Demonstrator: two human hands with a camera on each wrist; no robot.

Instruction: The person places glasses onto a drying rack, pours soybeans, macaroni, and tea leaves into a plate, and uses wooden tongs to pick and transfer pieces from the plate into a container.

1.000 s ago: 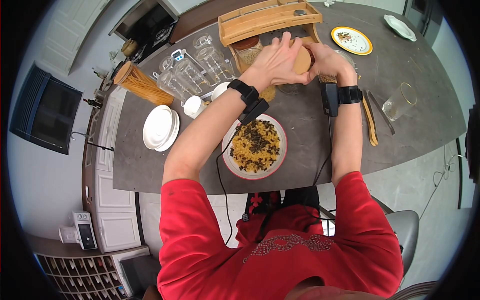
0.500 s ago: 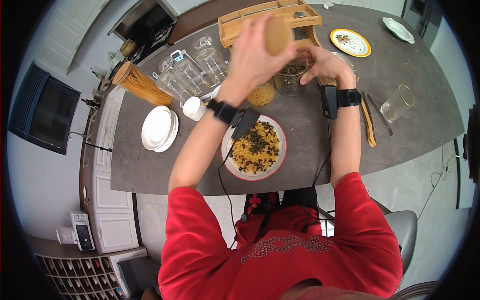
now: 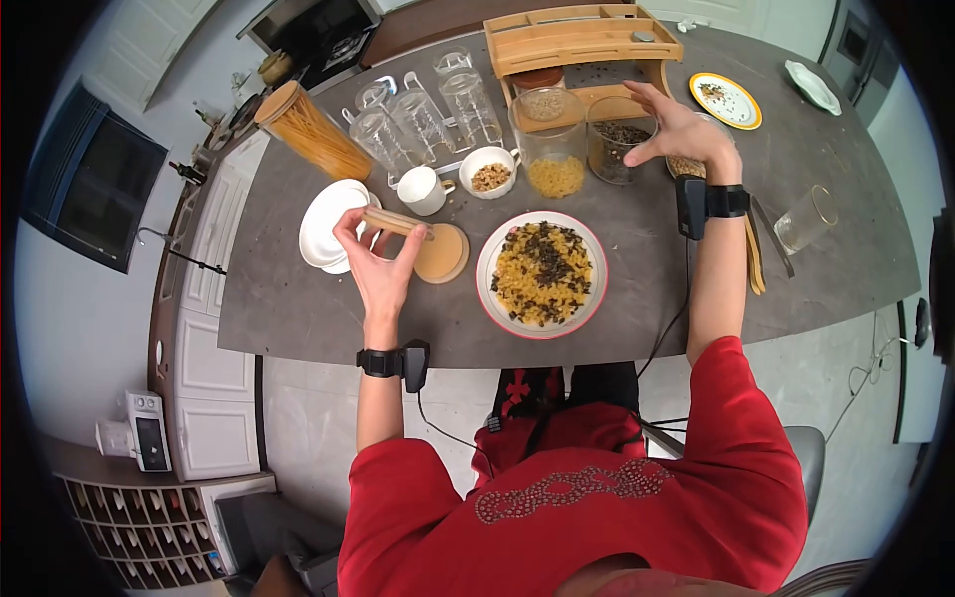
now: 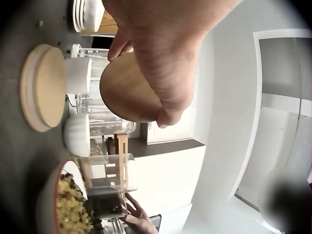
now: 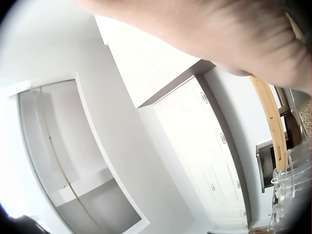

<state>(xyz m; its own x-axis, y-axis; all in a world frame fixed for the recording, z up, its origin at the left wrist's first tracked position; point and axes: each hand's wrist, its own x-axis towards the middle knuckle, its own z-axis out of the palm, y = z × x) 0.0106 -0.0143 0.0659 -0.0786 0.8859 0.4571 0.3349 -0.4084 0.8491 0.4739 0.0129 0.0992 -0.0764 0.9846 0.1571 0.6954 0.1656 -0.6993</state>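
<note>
One red-rimmed bowl point(image 3: 485, 284), filled with yellow bits strewn with dark ones, sits near the close edge of the counter point(image 3: 308, 313). To its left, the left hand point(image 3: 383, 274) pinches a round wooden lid point(image 4: 124, 87) between thumb and fingers, tilted above a second lid point(image 3: 441, 259) lying flat on the counter. The held lid should be light, stiff and hard to harm, its smooth face perhaps slightly slick; its edge looks the best hold, thumb opposite fingers. It is pale tan with a plain face; the one below shows a wide disc, a narrower step uppermost and a pale band between.

Farther off stand a white cup point(image 3: 423, 194) and a handled white bowl point(image 3: 468, 171) of nut pieces. Right of these, a tall glass jar point(image 3: 547, 139) holds yellow bits; beside it, a shorter, lidless jar point(image 3: 602, 164) holds dark ones. The right hand point(image 3: 686, 134) is spread wide at that jar's right side; whether it touches, I cannot tell. Such glass would likely be heavier, slippery and fragile, best gripped round the wall. Behind rises a wooden rack point(image 3: 587, 60).
</note>
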